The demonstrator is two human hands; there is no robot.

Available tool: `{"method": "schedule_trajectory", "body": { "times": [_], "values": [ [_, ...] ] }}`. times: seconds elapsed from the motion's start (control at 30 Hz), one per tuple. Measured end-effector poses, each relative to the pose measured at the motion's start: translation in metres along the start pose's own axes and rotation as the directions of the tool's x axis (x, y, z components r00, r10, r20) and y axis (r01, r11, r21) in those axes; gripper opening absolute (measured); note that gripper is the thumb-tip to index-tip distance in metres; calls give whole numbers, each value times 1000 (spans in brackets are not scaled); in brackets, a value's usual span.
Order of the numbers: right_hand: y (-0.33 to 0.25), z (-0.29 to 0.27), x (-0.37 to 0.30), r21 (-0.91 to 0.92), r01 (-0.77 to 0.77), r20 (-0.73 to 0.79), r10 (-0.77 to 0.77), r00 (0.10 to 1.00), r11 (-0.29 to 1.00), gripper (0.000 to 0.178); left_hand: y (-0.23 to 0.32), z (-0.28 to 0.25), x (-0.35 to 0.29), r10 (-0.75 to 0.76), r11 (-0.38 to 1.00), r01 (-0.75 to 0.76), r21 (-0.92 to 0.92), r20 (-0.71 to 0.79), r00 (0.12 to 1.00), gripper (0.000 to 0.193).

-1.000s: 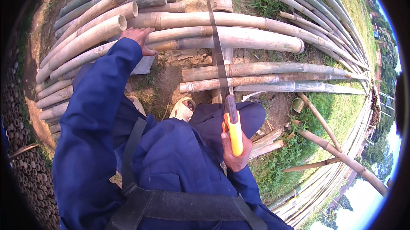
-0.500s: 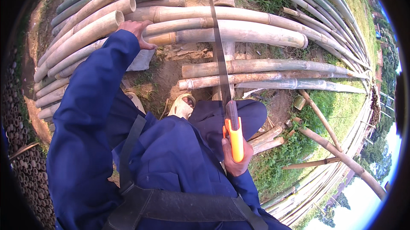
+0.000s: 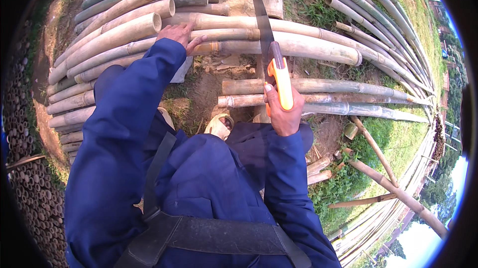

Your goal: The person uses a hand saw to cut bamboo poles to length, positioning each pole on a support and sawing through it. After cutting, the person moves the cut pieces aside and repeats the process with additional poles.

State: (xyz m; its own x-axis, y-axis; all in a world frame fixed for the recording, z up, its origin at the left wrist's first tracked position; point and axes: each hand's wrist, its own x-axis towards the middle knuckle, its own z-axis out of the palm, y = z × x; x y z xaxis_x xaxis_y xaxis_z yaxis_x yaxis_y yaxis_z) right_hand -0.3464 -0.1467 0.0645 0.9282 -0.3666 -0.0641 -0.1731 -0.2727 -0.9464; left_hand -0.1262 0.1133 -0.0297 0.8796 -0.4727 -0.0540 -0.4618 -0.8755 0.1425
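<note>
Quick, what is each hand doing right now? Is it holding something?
Left hand: open, fingers spread, pressing down on a bamboo pole.
Right hand: closed around the orange handle of a saw, blade pointing away over the poles.

long hand saw (image 3: 264, 34) with orange handle, blade upright across pale horizontal bamboo pole (image 3: 298, 44)

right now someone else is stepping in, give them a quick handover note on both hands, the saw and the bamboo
Left hand: flat on the bamboo poles lying across the ground, pressing them down.
Right hand: closed on the orange handle of the hand saw, blade pointing away across the poles.
Done: no finished cut can be seen under the blade; whether a kerf is started cannot be told.
Left: the pole under the blade looks whole. More poles are stacked to the left and lie nearer the feet.
</note>
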Motion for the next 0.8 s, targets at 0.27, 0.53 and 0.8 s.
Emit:
{"method": "schedule_trajectory", "body": {
  "times": [0.27,0.53,0.8],
  "values": [
    [13,10,2,59,-68,5,68,998,996,19,11,26,10,-94,995,97,0,-253,963,60],
    [-14,-28,-123,-13,-234,-1,234,972,972,31,8,24,10,-140,990,138,-21,-201,970,59],
    [5,1,-23,-26,-78,-12,78,997,997,12,13,21,13,-114,993,117,2,-222,968,58]
  ]
}}
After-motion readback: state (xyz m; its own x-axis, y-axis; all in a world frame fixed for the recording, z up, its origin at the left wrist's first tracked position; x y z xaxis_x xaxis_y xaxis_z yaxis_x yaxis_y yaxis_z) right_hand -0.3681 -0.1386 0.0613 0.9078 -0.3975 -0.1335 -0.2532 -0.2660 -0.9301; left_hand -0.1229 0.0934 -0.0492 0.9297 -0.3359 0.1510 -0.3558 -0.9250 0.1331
